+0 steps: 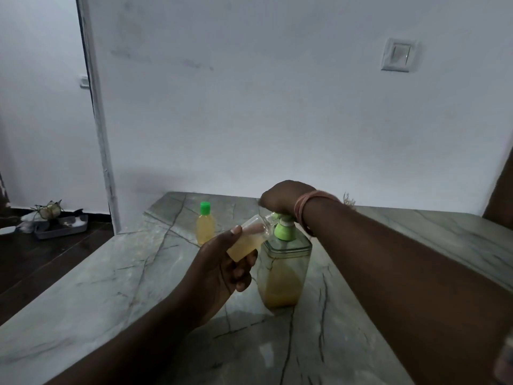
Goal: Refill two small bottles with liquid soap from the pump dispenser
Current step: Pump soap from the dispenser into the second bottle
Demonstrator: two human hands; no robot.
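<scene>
Head view: an uncapped small bottle is gripped, tilted, by left hand fingers at the pump dispenser spout, while the pump head is pressed under closed right hand fingers.

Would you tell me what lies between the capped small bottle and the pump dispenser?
In the head view, the left hand holds the uncapped small bottle tilted there, its mouth at the pump dispenser spout; the capped bottle stands behind it.
</scene>
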